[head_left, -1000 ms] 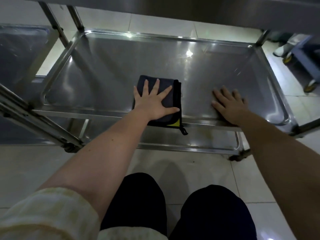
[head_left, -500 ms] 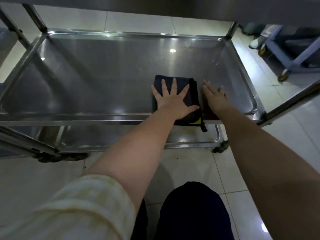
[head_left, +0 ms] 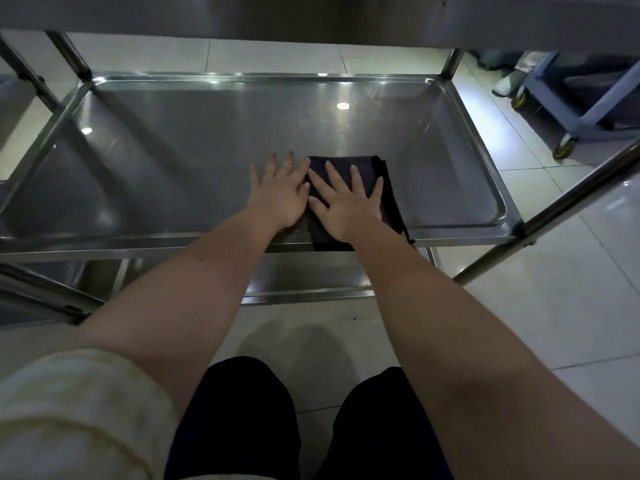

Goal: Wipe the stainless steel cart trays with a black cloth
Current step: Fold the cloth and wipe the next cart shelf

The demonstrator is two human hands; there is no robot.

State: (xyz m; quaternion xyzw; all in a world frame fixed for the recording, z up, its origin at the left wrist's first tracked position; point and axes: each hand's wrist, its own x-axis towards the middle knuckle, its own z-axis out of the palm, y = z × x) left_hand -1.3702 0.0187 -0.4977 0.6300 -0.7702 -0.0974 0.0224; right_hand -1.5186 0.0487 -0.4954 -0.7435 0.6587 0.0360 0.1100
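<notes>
Looking down, I see the big steel cart point(head_left: 491, 258) in front of me, standing on a pale tiled floor point(head_left: 554, 289). Its middle tray point(head_left: 166, 150) fills most of my view. It is wide and shiny, and lights glint on it near the back edge. Under it I can see a strip of the lower tray point(head_left: 311, 275). Above it is the front edge of the top tray point(head_left: 311, 15). A blue cart point(head_left: 588, 109) stands well away, past the back right corner.

The black cloth point(head_left: 389, 206) lies folded on the middle tray. It is at the front edge, a bit right of the middle, and its near end laps over the front rim.

My right hand point(head_left: 349, 206) lies flat on the cloth with fingers spread and straight. It presses down and does not grab. My left hand point(head_left: 280, 192) is just beside it, flat on the bare steel, fingers straight too. It holds nothing. The two hands nearly touch.

I think I am in the middle of wiping this tray. The steel looks clean, but I cannot tell which parts the cloth has gone over. The left side and the back look like a long way to go. The lower tray is mostly hidden, and so is the top one, so I would guess they may need wiping too.
</notes>
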